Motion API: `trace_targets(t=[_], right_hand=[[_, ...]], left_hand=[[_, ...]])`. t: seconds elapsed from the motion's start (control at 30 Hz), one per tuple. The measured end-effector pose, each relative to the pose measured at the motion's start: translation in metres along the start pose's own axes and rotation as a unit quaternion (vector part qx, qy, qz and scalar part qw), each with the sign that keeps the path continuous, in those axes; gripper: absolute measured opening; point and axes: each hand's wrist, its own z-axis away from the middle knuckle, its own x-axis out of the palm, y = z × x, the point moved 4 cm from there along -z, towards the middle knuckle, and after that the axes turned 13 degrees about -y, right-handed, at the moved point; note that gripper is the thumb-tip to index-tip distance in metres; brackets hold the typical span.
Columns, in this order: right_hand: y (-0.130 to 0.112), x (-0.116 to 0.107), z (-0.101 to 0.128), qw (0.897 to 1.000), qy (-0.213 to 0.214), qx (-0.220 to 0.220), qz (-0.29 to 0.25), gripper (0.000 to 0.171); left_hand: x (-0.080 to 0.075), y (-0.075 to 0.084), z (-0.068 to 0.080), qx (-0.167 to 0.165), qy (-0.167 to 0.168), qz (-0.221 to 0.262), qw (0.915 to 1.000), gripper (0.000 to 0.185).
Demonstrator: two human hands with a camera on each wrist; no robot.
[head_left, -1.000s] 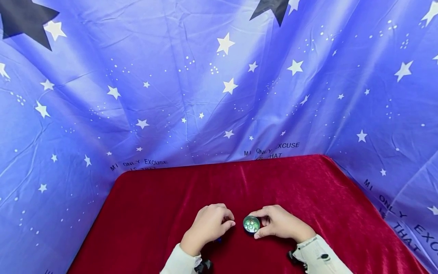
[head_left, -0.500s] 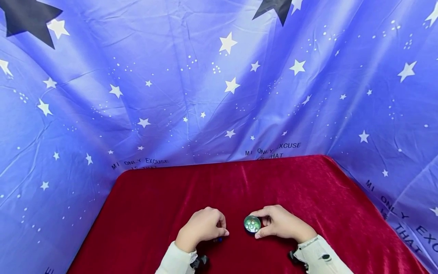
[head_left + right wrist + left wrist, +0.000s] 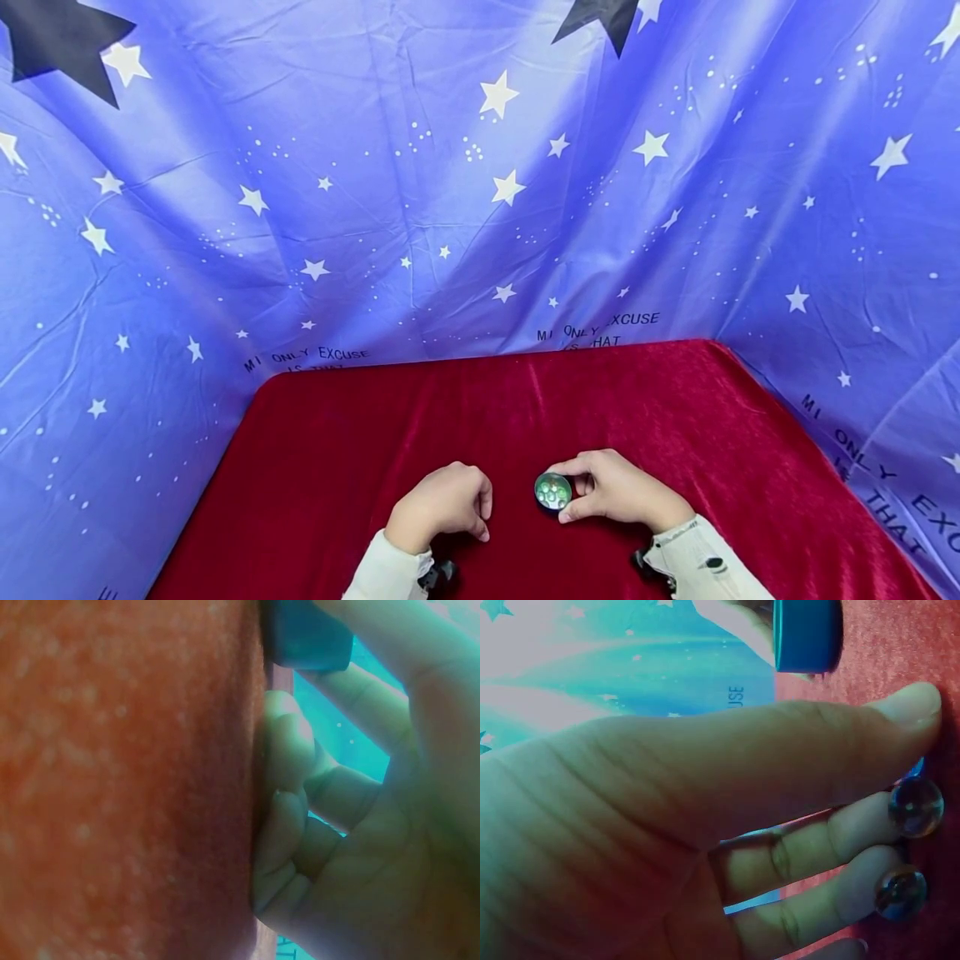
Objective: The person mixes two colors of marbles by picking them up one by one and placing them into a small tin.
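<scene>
Right hand fingers grip marble cup; left hand fingers curled on marbles. Backdrop reads "ONLY EXCUSE".

Marbles hidden under left hand in head view, blue container cropped at right wrist view's top edge, contents unseen there.

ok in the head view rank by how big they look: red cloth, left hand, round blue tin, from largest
1. red cloth
2. left hand
3. round blue tin, pinched by the right hand, clearly smallest
</scene>
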Motion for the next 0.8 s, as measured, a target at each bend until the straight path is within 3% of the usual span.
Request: trace_targets(t=[0.8], right_hand=[[-0.0025, -0.0009, 0.0004, 1.0, 0.002, -0.002, 0.003, 0.047]], left_hand=[[0.0029, 0.0025, -0.0014, 0.001, -0.009, 0.011, 0.9999, 0.037]])
